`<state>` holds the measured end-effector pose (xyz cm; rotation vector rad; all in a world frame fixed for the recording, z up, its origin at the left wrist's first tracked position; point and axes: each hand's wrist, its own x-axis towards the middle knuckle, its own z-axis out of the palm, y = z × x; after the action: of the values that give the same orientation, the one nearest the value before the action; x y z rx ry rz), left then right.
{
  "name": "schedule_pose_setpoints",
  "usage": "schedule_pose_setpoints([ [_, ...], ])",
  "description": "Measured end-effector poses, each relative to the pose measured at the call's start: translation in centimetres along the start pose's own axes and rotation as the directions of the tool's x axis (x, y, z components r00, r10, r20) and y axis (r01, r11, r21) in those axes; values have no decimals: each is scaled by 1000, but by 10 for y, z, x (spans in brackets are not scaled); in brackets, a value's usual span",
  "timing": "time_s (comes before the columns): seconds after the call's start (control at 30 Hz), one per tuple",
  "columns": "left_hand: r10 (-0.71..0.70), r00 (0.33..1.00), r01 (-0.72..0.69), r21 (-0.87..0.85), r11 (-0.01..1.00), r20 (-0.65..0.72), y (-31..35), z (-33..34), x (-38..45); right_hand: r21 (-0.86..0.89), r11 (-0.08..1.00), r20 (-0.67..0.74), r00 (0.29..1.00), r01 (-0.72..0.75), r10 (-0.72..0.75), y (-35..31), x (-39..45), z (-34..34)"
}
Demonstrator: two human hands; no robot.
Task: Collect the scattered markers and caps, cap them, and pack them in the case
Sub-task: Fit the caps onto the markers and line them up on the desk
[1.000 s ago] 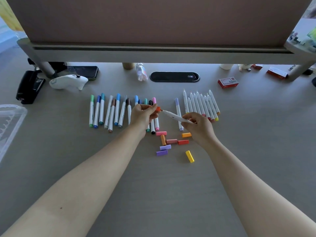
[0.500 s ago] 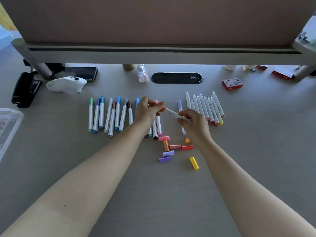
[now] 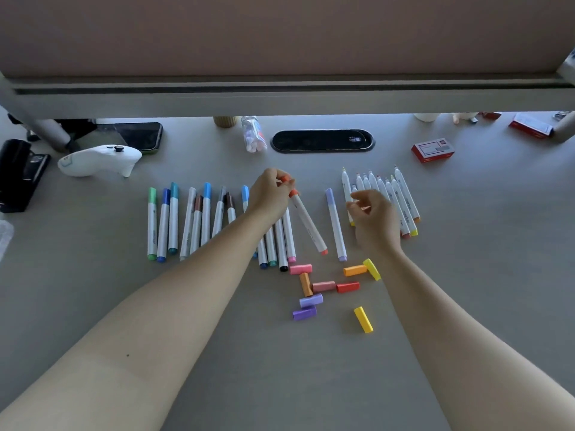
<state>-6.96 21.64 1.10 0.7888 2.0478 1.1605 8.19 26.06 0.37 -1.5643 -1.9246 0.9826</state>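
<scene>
My left hand (image 3: 272, 195) pinches the cap end of an orange-capped marker (image 3: 308, 223), which slants down to the table beside the row of capped markers (image 3: 174, 222). A lilac capped marker (image 3: 335, 223) lies alone to its right. Holding nothing, my right hand (image 3: 375, 214) hovers with loosely curled fingers over the near end of a group of uncapped white markers (image 3: 401, 197). Several loose caps (image 3: 323, 286) in pink, orange, red, purple and yellow lie scattered in front of the markers. A corner of the clear plastic case (image 3: 3, 234) shows at the left edge.
A white controller (image 3: 99, 160), a phone (image 3: 140, 135) and a black stapler (image 3: 18, 172) sit at the back left. A small bottle (image 3: 253, 135), a black cable hatch (image 3: 322, 140) and a red box (image 3: 432, 149) lie behind the markers, under a low shelf (image 3: 286, 98).
The orange cap went onto the marker held between both hands. My right hand let go and moved right over the uncapped markers, while my left hand brought the capped marker down beside the row.
</scene>
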Motion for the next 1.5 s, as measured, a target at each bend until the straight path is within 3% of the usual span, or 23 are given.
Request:
schedule_pose_setpoints([
  [0.13, 88, 993, -104, 228, 968, 78, -6, 6, 10, -220, 975, -11, 1000, 11, -14, 8, 18, 7],
  [0.3, 190, 977, -215, 509, 833, 101, -12, 9, 18, -397, 913, 46, 995, 98, -86, 8, 25, 18],
  [0.53, 212, 970, -239, 666, 707, 122, -17, 4, 12, -508, 853, 90, 992, 120, -86, 2, 25, 22],
  [0.6, 216, 969, -240, 648, 723, 118, -18, 2, 8, -474, 876, 98, 994, 90, -49, 2, 22, 18],
  [0.7, 246, 961, -274, 583, 765, 129, -19, 2, -4, -282, 959, 112, 994, 17, 16, 0, 16, 6],
  [0.87, 330, 901, -431, 481, 764, 282, -20, 13, -37, 48, 996, 164, 984, -73, 64, -2, 0, -24],
  [1.07, 308, 813, -563, 533, 631, 495, -22, 40, -76, 169, 974, 194, 974, -153, 120, 13, -22, -46],
  [1.23, 300, 827, -558, 630, 540, 475, -20, 58, -93, 178, 970, 188, 973, -167, 133, 27, -34, -57],
  [1.4, 301, 853, -519, 643, 563, 426, -16, 67, -99, 205, 961, 196, 970, -186, 146, 39, -43, -65],
  [1.5, 297, 865, -496, 594, 633, 406, -16, 63, -102, 218, 954, 205, 966, -203, 159, 44, -47, -69],
])
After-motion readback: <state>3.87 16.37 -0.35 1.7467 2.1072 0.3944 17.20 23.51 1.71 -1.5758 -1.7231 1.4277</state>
